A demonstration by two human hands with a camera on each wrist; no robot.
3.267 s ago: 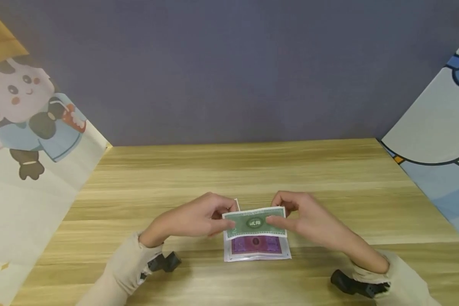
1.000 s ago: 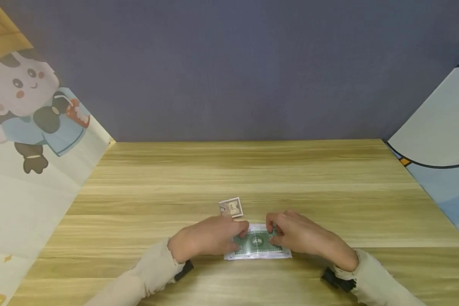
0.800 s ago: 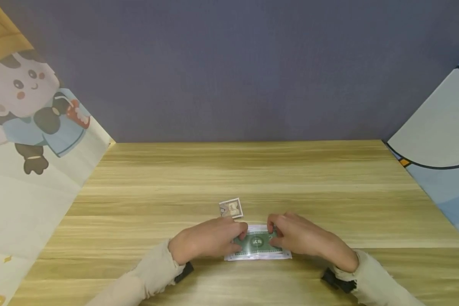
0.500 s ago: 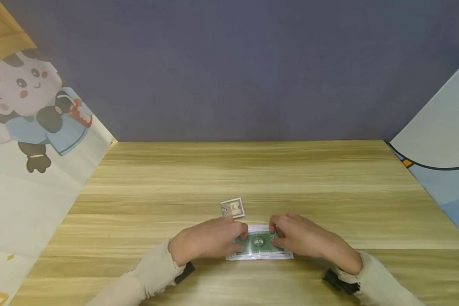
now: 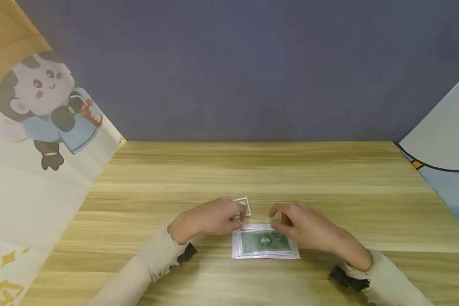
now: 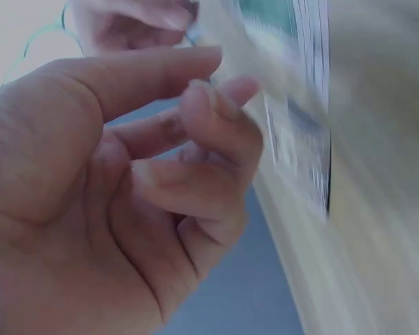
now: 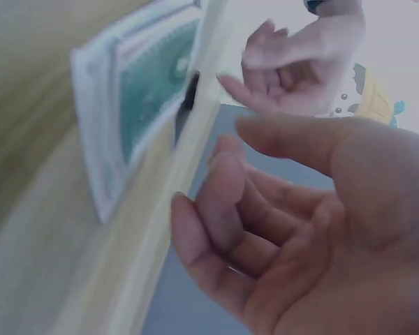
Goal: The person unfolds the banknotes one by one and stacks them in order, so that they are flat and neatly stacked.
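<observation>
A green banknote [image 5: 265,242] marked 2 lies flat on top of a stack of pale-edged paper or sleeves [image 5: 235,250]. My left hand [image 5: 210,219] is just beyond the stack's far left corner, fingers loosely bent. It partly hides a small brown note [image 5: 246,205] lying behind the stack. At the far right corner, my right hand [image 5: 304,223] hovers with bent fingers, thumb overlapping the stack's edge in the head view. Both wrist views show thumb and fingers apart with nothing between them. The right wrist view shows the green note [image 7: 157,84] close beside that hand.
A wood-grain table [image 5: 168,174] lies under everything. Behind it rises a dark grey-blue panel [image 5: 252,72]. Cartoon-printed panels stand at the left [image 5: 49,114] and right [image 5: 440,140]. Black wrist devices [image 5: 348,278] sit below the cuffs.
Earlier, both hands held the green note above a purple one, then pressed it onto the stack. Now they have let go and moved farther from me, the left hand over the brown note.
</observation>
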